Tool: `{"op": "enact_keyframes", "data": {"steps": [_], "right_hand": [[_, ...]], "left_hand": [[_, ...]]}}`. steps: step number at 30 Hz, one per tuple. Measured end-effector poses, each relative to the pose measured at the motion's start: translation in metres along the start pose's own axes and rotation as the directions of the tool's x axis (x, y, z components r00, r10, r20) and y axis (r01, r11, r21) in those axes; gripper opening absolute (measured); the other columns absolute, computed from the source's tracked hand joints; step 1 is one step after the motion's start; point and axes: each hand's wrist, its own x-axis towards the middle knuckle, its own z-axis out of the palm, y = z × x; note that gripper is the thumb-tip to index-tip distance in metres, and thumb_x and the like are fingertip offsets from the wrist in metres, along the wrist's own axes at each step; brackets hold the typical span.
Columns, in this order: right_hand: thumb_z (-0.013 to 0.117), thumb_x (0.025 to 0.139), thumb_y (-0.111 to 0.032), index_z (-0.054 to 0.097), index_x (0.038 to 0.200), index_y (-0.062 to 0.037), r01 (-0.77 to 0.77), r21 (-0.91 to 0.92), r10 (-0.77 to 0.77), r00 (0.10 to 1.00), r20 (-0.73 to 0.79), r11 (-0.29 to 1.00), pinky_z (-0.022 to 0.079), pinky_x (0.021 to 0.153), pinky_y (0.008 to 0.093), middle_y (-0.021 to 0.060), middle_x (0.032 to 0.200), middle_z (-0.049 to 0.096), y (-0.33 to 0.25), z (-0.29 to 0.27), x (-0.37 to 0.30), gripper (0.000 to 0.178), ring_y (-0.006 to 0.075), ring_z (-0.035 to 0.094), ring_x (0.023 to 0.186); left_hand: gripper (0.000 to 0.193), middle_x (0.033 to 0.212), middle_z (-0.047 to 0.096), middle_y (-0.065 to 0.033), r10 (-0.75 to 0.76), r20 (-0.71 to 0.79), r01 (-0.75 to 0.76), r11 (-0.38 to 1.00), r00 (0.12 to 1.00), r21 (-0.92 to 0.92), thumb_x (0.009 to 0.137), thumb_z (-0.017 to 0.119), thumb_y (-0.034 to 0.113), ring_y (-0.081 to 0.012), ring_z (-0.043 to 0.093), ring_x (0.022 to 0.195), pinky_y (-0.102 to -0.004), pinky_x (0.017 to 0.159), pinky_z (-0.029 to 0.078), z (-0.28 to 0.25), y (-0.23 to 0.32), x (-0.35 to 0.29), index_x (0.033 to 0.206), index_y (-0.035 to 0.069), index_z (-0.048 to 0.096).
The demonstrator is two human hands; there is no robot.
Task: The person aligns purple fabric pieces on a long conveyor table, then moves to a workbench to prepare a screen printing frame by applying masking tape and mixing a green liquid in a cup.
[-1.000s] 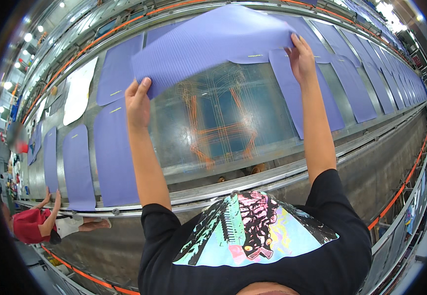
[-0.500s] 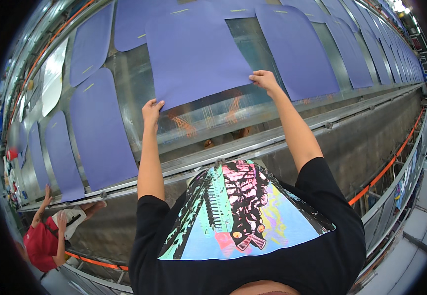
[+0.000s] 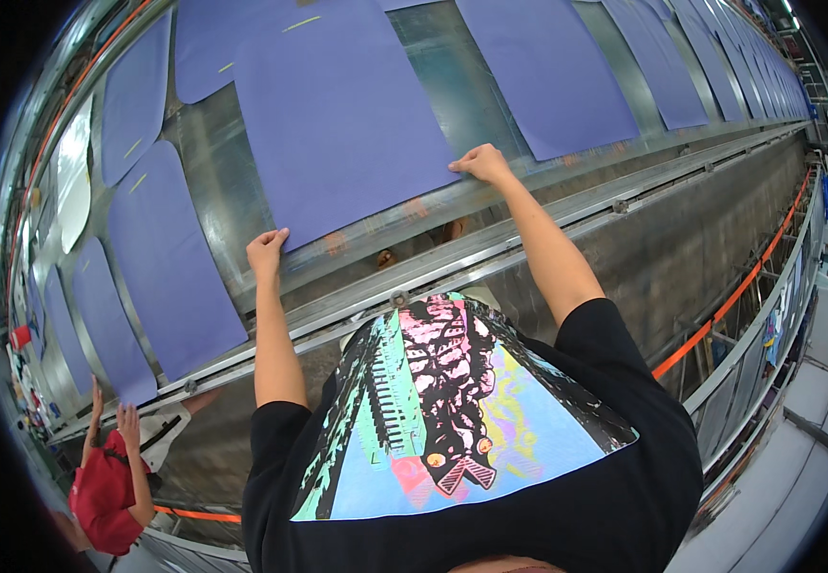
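Pinching the near corners of a violet panel (image 3: 342, 129), both hands hold its straight front edge, the left hand (image 3: 268, 252) at the left corner and the right hand (image 3: 482, 164) at the right. The panel is a thin, flexible sheet with a smooth, matte face, though whether it is cloth or a coated sheet cannot be told. It lies on the glossy, hard-looking bench (image 3: 211, 158), right in front of the person. Its sides run fairly straight, and its near corners look squared. The long axis points away from the person, leaning a little left, with a short yellow mark (image 3: 302, 24) toward the far end, which meets the upper rim of the view. Beside it on the left lies a longish violet piece (image 3: 170, 263) with a rounded far end; on the right, a broader violet piece (image 3: 557, 86) lies apart from it. Along the bench's near side runs a metal rail (image 3: 662, 184).
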Motion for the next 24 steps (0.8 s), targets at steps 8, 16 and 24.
{"op": "enact_keyframes", "data": {"steps": [8,16,24], "right_hand": [[0.088,0.073,-0.043,0.082,0.092,-0.0096,0.034,0.035,-0.035,0.999,0.036,0.999,0.055,0.086,0.0387,0.0139,0.096,0.077,-0.004,0.006,-0.014,0.039,0.0272,0.073,0.093],[0.087,0.073,-0.043,0.082,0.091,-0.0090,0.060,0.053,-0.061,0.998,0.002,0.997,0.055,0.085,0.0392,0.0138,0.095,0.077,-0.002,0.006,-0.019,0.039,0.0277,0.072,0.091],[0.088,0.073,-0.041,0.082,0.092,-0.0085,0.056,0.088,-0.056,0.998,0.005,0.995,0.054,0.086,0.0397,0.0147,0.095,0.077,0.002,0.007,-0.014,0.038,0.0285,0.072,0.092]], "left_hand": [[0.035,0.088,0.075,-0.0070,0.018,0.017,-0.018,0.999,1.000,0.030,0.079,0.087,0.024,-0.0130,0.065,0.081,-0.0297,0.080,0.050,-0.012,-0.020,0.005,0.098,-0.004,0.078],[0.029,0.087,0.072,-0.0042,-0.045,0.076,0.049,0.997,0.996,-0.053,0.082,0.085,0.019,-0.0129,0.062,0.080,-0.0292,0.077,0.048,-0.013,-0.009,0.003,0.097,-0.005,0.075],[0.031,0.092,0.072,-0.0049,-0.057,0.061,0.060,0.997,0.996,-0.041,0.083,0.084,0.020,-0.0137,0.062,0.085,-0.0288,0.082,0.047,-0.011,-0.011,0.002,0.099,-0.005,0.075]]}}
